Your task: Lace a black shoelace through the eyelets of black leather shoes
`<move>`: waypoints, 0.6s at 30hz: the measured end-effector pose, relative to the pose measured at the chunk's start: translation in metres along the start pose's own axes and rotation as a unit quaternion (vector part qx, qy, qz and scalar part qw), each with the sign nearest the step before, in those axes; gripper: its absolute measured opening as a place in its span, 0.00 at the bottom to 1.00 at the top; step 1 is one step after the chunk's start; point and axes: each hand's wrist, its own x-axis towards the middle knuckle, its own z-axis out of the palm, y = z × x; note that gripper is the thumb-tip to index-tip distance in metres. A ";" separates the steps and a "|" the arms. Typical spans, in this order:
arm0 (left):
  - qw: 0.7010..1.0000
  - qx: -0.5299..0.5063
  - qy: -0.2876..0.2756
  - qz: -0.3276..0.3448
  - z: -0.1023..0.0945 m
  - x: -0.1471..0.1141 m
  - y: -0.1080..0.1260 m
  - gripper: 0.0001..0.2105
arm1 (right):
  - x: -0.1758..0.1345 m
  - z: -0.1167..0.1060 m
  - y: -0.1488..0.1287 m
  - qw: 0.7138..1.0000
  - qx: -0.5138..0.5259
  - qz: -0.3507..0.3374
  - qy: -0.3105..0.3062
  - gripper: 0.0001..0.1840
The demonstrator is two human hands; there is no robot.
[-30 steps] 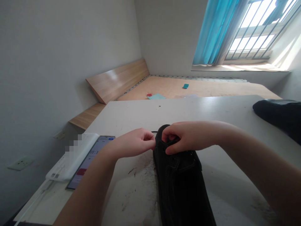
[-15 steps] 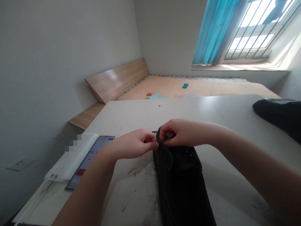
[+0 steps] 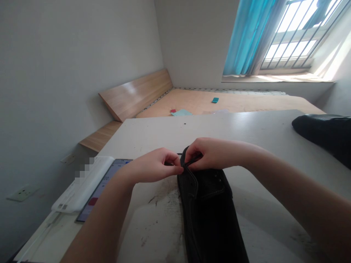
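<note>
A black shoe [image 3: 212, 219] lies on the white table in front of me, its opening towards me and its toe pointing away. My left hand [image 3: 161, 166] is closed, thumb and forefinger pinching at the outer edge of the shoe's left eyelet flap [image 3: 190, 182]. On the inner side of that same flap, my right hand [image 3: 201, 155] is closed with its fingertips together. Something thin and dark, which looks like a black shoelace [image 3: 195, 159], shows between the right fingers. Both sets of fingertips partly hide the lace and the eyelets there. Right-side eyelets are visible.
Left of my forearm, a phone [image 3: 93, 201] lies beside a white box-like device [image 3: 74, 193] with a cable. Another black shoe [image 3: 323, 131] is at the right table edge. Beyond the table [image 3: 153, 131] are a bed [image 3: 246, 102], a headboard [image 3: 139, 89] and a barred window [image 3: 290, 47].
The right fingers have shifted very slightly left and deeper against the flap. The left hand keeps its pinch, and the view has moved a little.
</note>
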 end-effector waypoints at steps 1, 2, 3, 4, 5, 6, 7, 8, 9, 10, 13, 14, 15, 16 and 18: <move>1.000 0.002 0.001 0.001 0.000 0.000 0.000 0.13 | 0.001 0.000 0.000 1.000 -0.004 -0.003 0.000 0.12; 1.000 0.004 0.001 0.003 0.000 0.000 0.000 0.13 | 0.001 0.001 0.000 1.000 -0.009 -0.005 0.002 0.11; 1.000 0.005 -0.001 0.004 0.000 0.000 0.000 0.14 | 0.001 0.001 -0.001 1.000 -0.016 -0.006 0.005 0.10; 1.000 0.005 -0.004 0.003 0.000 0.000 -0.001 0.14 | 0.001 0.001 -0.002 1.000 -0.023 -0.007 0.010 0.09; 1.000 0.005 -0.006 0.000 -0.001 0.000 -0.001 0.14 | 0.001 0.002 -0.003 0.999 -0.030 -0.005 0.016 0.07; 1.000 0.004 -0.008 -0.003 -0.001 0.000 -0.001 0.14 | 0.001 0.003 -0.005 0.999 -0.039 -0.003 0.022 0.06; 1.000 0.004 -0.009 -0.005 -0.001 0.000 -0.002 0.15 | 0.001 0.003 -0.006 0.998 -0.048 -0.003 0.030 0.06; 1.000 0.004 -0.010 -0.008 -0.001 0.000 -0.002 0.15 | 0.000 0.004 -0.007 0.998 -0.057 -0.006 0.035 0.05; 1.000 0.006 -0.009 -0.010 -0.001 0.000 -0.003 0.15 | 0.000 0.004 -0.007 0.997 -0.062 -0.012 0.037 0.05; 1.000 0.008 -0.008 -0.011 -0.001 -0.001 -0.003 0.15 | 0.000 0.003 -0.007 0.997 -0.064 -0.021 0.037 0.05; 0.999 0.026 -0.024 -0.029 -0.002 -0.002 -0.004 0.16 | -0.001 -0.002 0.000 0.998 -0.025 -0.045 0.019 0.04; 0.998 0.039 -0.032 -0.043 -0.002 -0.002 -0.004 0.15 | -0.002 -0.005 0.003 0.998 0.001 -0.052 0.019 0.04; 0.996 0.052 -0.038 -0.059 -0.002 -0.002 -0.005 0.15 | -0.003 -0.009 0.006 0.997 0.034 -0.061 0.024 0.03; 0.994 0.065 -0.039 -0.075 -0.002 -0.002 -0.006 0.14 | -0.004 -0.013 0.009 0.994 0.074 -0.072 0.036 0.04; 0.991 0.084 -0.020 -0.100 -0.001 -0.001 -0.009 0.11 | -0.008 -0.020 0.013 0.980 0.162 -0.095 0.067 0.06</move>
